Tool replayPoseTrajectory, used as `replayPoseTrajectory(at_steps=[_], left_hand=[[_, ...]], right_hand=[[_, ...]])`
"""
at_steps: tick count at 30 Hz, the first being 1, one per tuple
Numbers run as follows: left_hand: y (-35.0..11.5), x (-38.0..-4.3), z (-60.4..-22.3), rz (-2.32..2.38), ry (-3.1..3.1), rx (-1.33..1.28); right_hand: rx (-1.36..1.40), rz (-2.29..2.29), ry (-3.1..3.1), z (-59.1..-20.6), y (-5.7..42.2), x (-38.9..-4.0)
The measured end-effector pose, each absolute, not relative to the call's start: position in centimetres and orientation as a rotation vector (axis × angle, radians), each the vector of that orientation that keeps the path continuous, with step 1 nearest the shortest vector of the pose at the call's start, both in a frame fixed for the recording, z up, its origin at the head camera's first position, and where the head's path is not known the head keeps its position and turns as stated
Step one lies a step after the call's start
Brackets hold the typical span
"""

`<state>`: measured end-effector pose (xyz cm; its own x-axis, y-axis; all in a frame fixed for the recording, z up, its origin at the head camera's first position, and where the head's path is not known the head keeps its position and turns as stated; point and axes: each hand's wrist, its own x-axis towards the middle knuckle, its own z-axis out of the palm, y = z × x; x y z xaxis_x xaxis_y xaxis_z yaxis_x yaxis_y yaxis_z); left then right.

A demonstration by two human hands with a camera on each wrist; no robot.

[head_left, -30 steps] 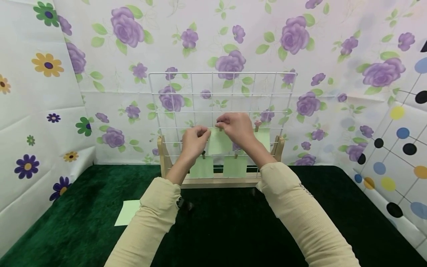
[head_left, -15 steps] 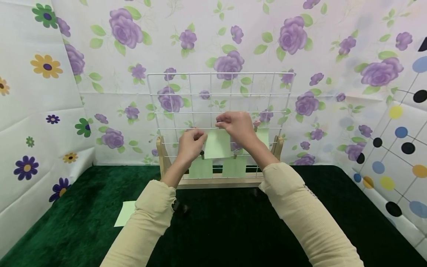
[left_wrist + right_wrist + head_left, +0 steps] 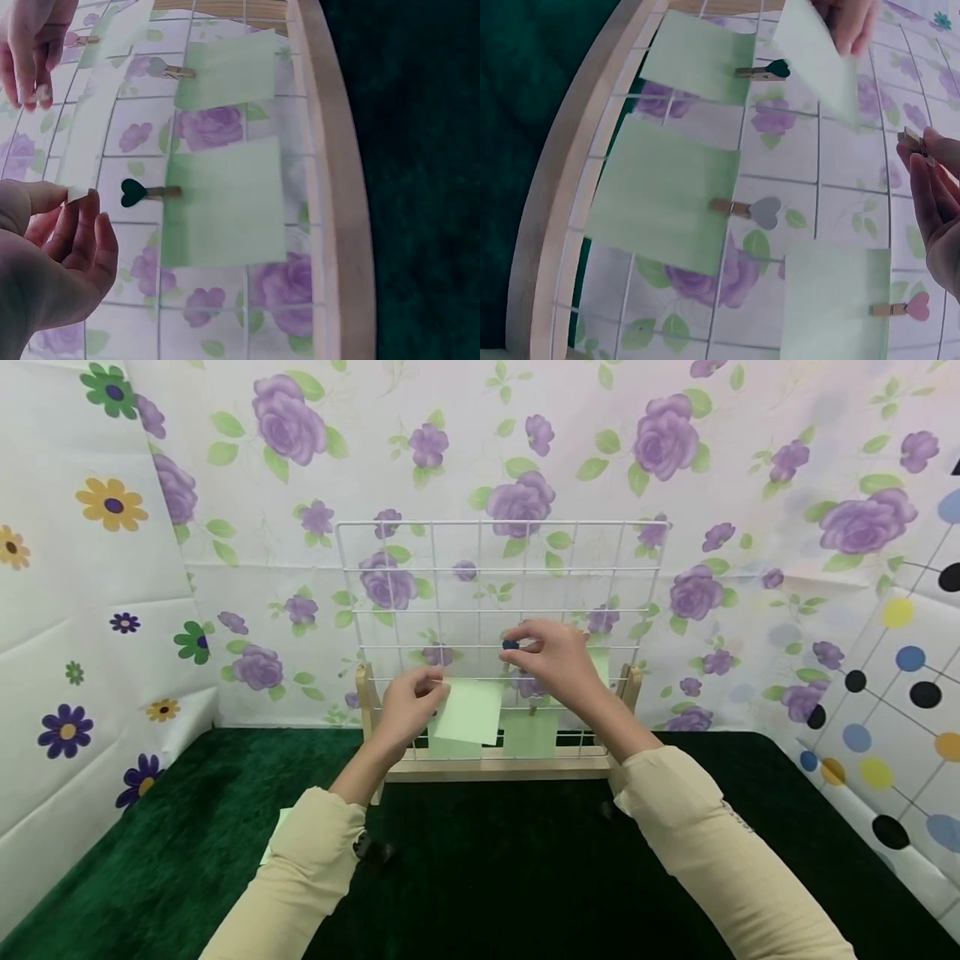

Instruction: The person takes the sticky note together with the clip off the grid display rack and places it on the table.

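Note:
A pale green sheet of paper (image 3: 468, 712) hangs tilted from my left hand (image 3: 401, 714), which pinches its upper left corner in front of the grid rack. My right hand (image 3: 558, 662) pinches a small wooden clothespin (image 3: 913, 144) with a dark blue end (image 3: 511, 645), apart from that sheet. Lower on the rack, one green sheet (image 3: 225, 206) hangs from a clothespin with a dark green heart (image 3: 135, 193). Another (image 3: 664, 195) hangs from a grey-heart clothespin (image 3: 763, 213). Behind my right hand, a third sheet (image 3: 836, 300) hangs from a pink-heart clothespin (image 3: 916, 307).
The white wire grid (image 3: 502, 522) stands upright in a wooden base (image 3: 498, 768) on a dark green cloth (image 3: 487, 868). Another green sheet (image 3: 276, 832) lies at the left, partly behind my left sleeve. A flowered backdrop (image 3: 450, 452) stands close behind the rack.
My left hand has moved left and down, carrying the green sheet away from the right hand. My right hand has shifted slightly right, and the clothespin's dark blue end now shows more clearly.

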<state>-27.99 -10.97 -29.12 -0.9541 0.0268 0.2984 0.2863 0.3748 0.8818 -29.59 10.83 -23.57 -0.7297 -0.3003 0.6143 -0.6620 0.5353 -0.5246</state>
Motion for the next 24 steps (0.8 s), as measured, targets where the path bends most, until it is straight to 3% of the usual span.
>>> replayPoseTrajectory(at_steps=[24], left_hand=[[-16.1, -25.5, -32.9, -1.702, -2.613, -0.201]], right_hand=[[0.79, 1.107, -2.485, -28.0, 16.5, -28.4]])
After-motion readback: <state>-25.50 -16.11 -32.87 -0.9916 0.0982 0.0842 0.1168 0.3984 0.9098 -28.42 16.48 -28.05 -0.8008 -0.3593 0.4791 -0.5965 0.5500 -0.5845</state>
